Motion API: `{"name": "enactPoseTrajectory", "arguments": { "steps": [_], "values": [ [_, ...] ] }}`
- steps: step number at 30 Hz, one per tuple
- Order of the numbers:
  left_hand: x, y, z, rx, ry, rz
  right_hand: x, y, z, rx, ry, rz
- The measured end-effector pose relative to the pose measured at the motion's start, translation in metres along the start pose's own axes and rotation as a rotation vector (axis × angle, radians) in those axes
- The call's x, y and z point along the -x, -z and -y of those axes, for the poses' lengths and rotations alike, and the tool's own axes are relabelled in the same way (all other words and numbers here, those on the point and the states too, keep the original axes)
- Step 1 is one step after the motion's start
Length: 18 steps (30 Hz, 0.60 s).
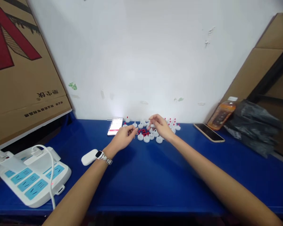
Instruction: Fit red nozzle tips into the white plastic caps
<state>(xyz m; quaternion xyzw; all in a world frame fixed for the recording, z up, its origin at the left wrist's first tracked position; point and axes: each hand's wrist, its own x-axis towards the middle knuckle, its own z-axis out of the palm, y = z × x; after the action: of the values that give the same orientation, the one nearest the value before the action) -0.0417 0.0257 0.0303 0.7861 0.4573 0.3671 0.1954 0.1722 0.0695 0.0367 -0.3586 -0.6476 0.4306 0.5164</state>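
Observation:
Several white round caps with thin upright spouts (146,138) lie in a cluster on the blue table near the wall. Small red tips (143,132) are heaped in their midst. At the left edge of the heap is my left hand (125,135), thumb and fingers pinched together; whatever is between them is too small to tell. My right hand (162,127) is over the right part of the cluster, its fingers closed around a white spouted cap (152,126) that they partly hide. Beyond it, several caps wearing red tips (174,123) stand in a group.
A lit phone (115,126) lies left of the caps; another phone (209,132) is at right, beside a tea bottle (223,113) and a black plastic bag (252,125). A white case (89,157) and a power strip (33,180) with cables sit at left.

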Motion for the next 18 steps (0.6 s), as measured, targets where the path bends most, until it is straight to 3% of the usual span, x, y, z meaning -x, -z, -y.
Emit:
{"name": "enactPoseTrajectory", "arguments": {
  "steps": [7, 12, 18],
  "values": [
    [-0.031, -0.035, -0.038, 0.067, -0.159, 0.037, 0.032, 0.012, 0.015, -0.192, -0.126, -0.010],
    [-0.032, -0.056, -0.048, 0.131, -0.266, 0.055, 0.036, 0.005, 0.005, -0.182, -0.158, -0.054],
    [-0.021, -0.059, -0.043, 0.351, -0.153, 0.070, 0.034, 0.002, 0.007, -0.193, -0.116, -0.192]
  ]
}}
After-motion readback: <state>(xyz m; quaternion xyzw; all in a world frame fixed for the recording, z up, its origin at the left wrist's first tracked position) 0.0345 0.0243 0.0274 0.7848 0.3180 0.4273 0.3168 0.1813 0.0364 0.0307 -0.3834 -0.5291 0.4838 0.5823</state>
